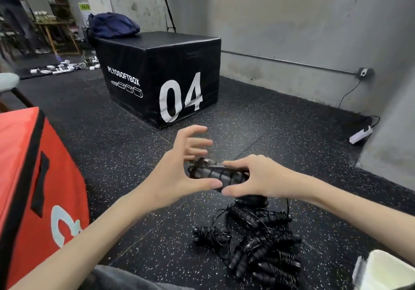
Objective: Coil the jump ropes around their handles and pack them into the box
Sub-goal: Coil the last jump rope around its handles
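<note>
A pair of black jump rope handles with thin cord wound round them is held above the floor in mid view. My right hand pinches their right end between thumb and fingers. My left hand is at their left end, thumb under the handles, fingers spread and lifted off them. Below, on the floor, lies a pile of several black coiled jump ropes with loose cord loops. A white box shows at the bottom right corner, only partly in view.
A red plyo box stands close at the left. A black plyo box marked 04 stands ahead with a blue bag on it. A white power strip and cable lie by the right wall. The floor is speckled black rubber.
</note>
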